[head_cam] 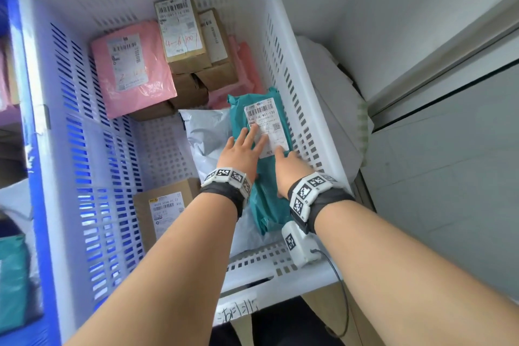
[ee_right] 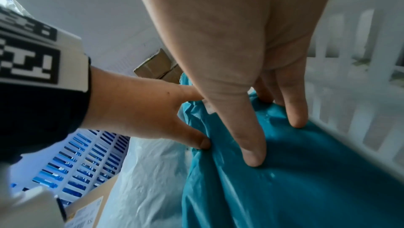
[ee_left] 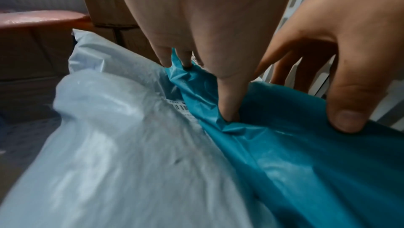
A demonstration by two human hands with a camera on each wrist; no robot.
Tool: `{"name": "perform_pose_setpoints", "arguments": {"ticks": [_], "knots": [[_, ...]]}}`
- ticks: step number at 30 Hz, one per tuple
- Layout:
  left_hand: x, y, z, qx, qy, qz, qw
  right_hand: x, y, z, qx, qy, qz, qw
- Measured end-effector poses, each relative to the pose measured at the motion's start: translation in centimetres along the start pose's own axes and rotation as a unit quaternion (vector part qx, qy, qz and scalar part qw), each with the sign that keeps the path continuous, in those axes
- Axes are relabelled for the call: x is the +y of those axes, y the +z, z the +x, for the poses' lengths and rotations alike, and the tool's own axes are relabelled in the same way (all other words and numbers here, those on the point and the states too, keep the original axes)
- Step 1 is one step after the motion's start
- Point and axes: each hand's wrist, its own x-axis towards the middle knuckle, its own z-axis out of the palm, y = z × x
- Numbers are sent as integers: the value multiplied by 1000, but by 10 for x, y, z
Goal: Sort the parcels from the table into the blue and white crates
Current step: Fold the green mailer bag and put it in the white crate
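The blue crate (head_cam: 36, 205) stands at the left edge, touching the white crate (head_cam: 280, 25), which holds a pink mailer (head_cam: 132, 70) and cardboard boxes (head_cam: 182, 34) at its far end and a labelled box (head_cam: 163, 205) near its front left corner. The left hand (head_cam: 241, 153) has its grip spread flat, fingertips on the teal parcel (head_cam: 264, 205), which lies along the white crate's right wall, overlapping a white poly bag (head_cam: 207, 132). The right hand (head_cam: 292, 168), grip likewise spread, presses on the same parcel just right of its label (head_cam: 266, 126)

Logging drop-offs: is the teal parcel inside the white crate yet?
Inside. The teal parcel lies within the white crate walls, partly on a white mailer, with the left hand and right hand pressing on it.
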Motion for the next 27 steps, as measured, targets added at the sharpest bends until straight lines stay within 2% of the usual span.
{"name": "perform_pose_setpoints", "arguments": {"ticks": [7, 12, 14, 19, 22, 24, 27], "knots": [[-5, 18, 7, -13, -19, -31, 999, -6, 9, 8, 11, 10, -33, 999], [-8, 24, 0, 10, -14, -50, 999, -2, 10, 10, 8, -5, -22, 1000], [-11, 27, -7, 16, -32, -65, 997, -2, 7, 7, 10, -19, -29, 999], [-21, 32, -26, 11, -101, -67, 993, -8, -1, 5, 96, -79, -149, 981], [-27, 41, -33, -31, -97, -33, 994, -11, -7, 6, 67, -108, -197, 972], [-30, 46, -35, -67, -83, -13, 994, -11, -9, 8, 39, -110, -188, 975], [-31, 51, -33, -84, -76, -1, 994, -9, -6, 14, 10, -110, -171, 979]]}}
